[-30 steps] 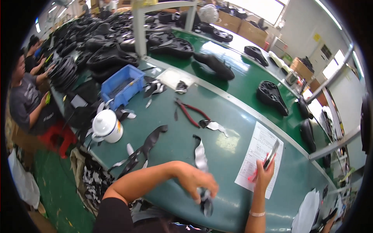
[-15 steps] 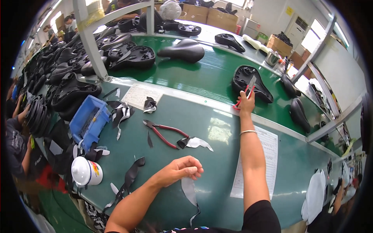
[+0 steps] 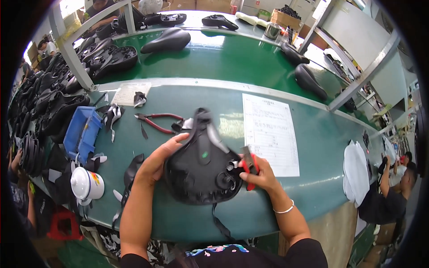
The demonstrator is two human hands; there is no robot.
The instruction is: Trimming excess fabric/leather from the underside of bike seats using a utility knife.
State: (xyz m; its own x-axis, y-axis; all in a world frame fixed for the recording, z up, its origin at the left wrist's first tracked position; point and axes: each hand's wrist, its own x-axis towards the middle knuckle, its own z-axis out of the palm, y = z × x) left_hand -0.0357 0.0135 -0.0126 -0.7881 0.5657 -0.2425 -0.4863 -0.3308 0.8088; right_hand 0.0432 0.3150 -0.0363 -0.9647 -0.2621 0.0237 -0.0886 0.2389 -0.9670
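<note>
- Holds black seat (image 3: pixel 203 178) bottom side up over green table (image 3: pixel 317 156), with left hand (image 3: pixel 160 159) bent round its edge.
- Grips red tool (image 3: pixel 250 169) with right hand (image 3: pixel 262 175), fingers closed, just beside seat.
- Seems barely begun; cannot tell how much is left.

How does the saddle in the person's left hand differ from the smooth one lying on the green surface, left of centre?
The held saddle shows its hollow underside, while the far saddle shows its smooth top. The held saddle's nose points away from the person; the far saddle's points left. The left hand holds the held saddle; the far saddle lies untouched. Both are black and taper to a nose.
</note>
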